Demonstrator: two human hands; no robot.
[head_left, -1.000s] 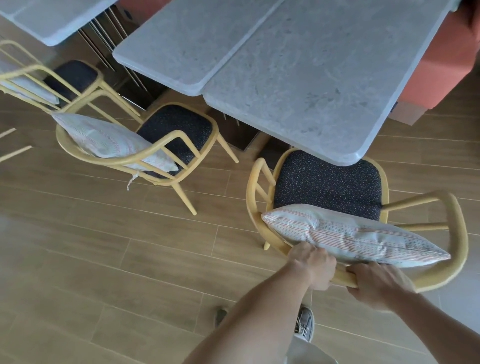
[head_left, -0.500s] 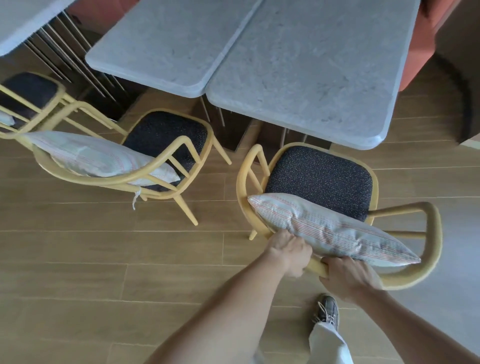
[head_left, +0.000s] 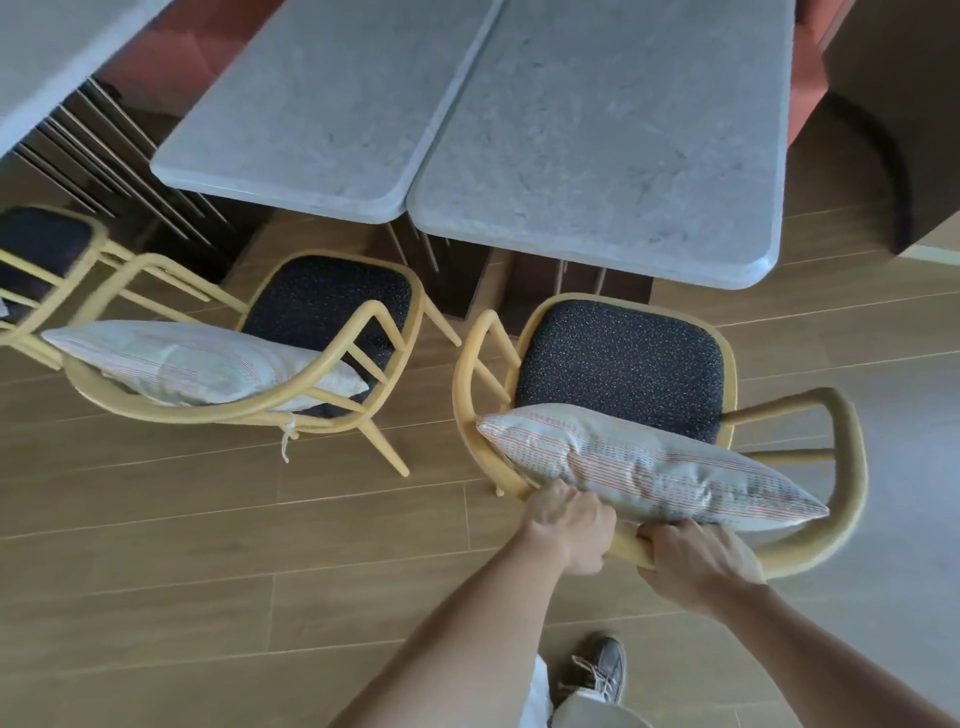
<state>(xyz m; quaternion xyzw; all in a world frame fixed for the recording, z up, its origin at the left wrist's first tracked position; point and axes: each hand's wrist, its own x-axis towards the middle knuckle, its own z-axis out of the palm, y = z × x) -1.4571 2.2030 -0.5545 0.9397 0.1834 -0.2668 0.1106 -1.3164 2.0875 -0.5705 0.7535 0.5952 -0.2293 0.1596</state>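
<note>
At the far left, an other chair is seen with its seat turned toward the tables, and an other pillow is propped against its back. The two grey tables are set edge to edge across the top of the view.

Right of centre, the chair is stood on the floor, its seat just short of the right table's near edge, and a pillow is leaned along its back. The back rail is gripped from behind by both hands. The left hand is curled round the rail's left part. The right hand is wrapped round the rail near its middle, just under the pillow.

The rail's long axis is laid left to right across the grip, and the seat lies straight ahead of it, toward the table. Neither hand is nearer. A straight push or pull is judged likely, since any uneven force would swing the chair.
</note>
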